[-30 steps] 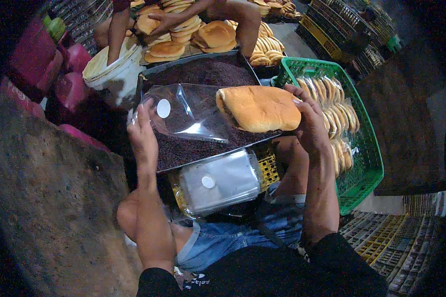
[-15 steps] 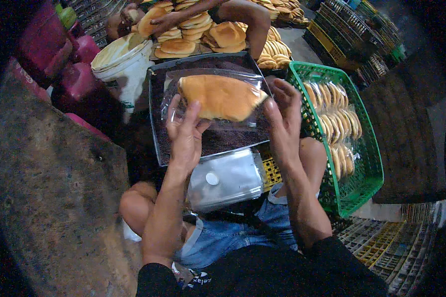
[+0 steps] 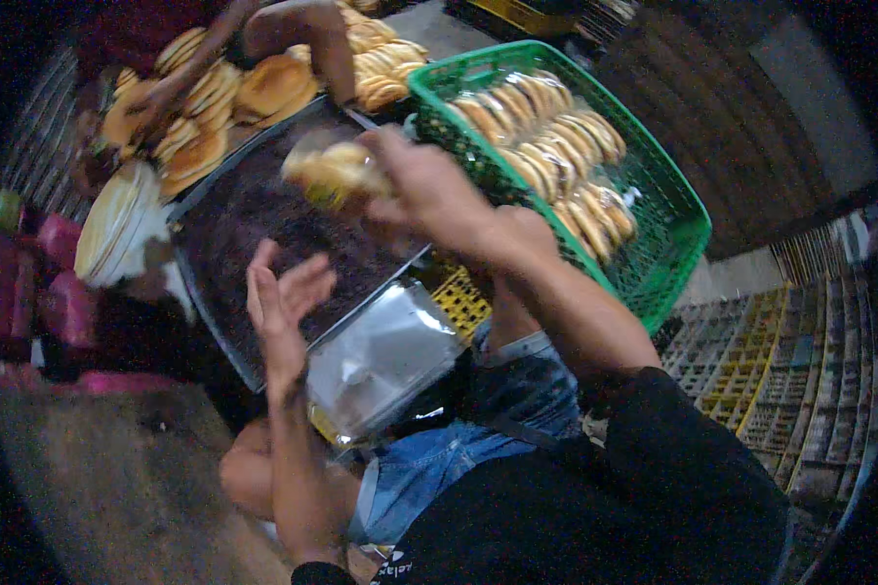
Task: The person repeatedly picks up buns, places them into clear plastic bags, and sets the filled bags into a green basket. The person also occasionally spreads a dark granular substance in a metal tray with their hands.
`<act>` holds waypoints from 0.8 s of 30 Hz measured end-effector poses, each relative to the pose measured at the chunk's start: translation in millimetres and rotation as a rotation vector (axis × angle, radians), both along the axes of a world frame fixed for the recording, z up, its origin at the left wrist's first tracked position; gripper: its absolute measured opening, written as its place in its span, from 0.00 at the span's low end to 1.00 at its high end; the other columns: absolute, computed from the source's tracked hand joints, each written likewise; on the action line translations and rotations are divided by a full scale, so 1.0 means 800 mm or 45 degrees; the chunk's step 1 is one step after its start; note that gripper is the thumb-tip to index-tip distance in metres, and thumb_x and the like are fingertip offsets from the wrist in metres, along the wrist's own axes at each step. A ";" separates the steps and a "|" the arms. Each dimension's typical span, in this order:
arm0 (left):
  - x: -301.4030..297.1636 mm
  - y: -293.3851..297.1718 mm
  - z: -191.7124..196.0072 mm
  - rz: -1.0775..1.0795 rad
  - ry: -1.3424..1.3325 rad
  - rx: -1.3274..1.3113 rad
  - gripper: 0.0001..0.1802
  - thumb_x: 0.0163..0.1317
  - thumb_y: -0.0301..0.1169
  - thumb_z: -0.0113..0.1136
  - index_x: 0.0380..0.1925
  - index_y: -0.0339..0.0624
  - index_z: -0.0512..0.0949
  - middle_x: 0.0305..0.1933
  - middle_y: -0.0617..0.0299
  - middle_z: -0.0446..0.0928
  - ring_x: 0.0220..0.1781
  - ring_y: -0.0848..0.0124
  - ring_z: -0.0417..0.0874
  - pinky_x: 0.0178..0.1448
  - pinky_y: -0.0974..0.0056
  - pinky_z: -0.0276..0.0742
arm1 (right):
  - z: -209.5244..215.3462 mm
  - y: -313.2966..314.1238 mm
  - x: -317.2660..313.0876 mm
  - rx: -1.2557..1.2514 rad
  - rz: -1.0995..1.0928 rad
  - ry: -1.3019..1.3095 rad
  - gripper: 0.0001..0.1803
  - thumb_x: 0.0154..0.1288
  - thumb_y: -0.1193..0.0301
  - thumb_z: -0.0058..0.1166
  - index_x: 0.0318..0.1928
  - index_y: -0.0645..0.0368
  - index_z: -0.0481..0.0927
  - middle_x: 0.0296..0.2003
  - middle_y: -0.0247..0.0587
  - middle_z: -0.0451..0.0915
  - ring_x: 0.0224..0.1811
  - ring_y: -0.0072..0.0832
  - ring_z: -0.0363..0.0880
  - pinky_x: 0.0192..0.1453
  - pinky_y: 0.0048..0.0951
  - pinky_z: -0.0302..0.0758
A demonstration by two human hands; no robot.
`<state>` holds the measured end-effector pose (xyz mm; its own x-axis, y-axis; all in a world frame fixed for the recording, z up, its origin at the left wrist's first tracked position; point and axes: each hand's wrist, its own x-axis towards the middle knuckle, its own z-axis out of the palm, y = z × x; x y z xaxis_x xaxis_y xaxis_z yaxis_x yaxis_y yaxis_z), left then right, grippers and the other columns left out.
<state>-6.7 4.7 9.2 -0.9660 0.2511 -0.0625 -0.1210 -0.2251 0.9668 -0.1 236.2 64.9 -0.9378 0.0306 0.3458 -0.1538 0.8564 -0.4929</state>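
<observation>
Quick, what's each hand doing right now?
Left hand: open, empty, above the dark tray.
Right hand: closed on the bagged bun.

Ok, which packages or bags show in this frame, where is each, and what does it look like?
Bagged bun: in the right hand over the dark tray; golden, in clear wrap, blurred.
Stack of clear bags: on the lap, below the open left hand; flat, glossy, see-through.
Wrapped buns: standing in rows in the green basket; golden-brown in clear wrap.

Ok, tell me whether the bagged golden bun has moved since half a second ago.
Yes. The bagged golden bun, gripped by the right hand, has swung toward the green plastic basket, off the dark tray's middle.
</observation>
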 end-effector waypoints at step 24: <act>0.049 -0.021 -0.055 -0.741 0.007 -0.651 0.26 0.65 0.48 0.64 0.20 0.35 0.81 0.19 0.57 0.80 0.17 0.71 0.80 0.22 0.67 0.73 | -0.010 0.008 0.064 -0.007 0.541 -0.646 0.42 0.60 0.39 0.57 0.58 0.67 0.76 0.49 0.64 0.81 0.54 0.56 0.80 0.61 0.51 0.74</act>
<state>32.7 -12.2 -34.5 -0.6879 0.6595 -0.3030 -0.0779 0.3479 0.9343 51.2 242.6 56.6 -0.9151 -0.3777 -0.1412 -0.2256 0.7697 -0.5973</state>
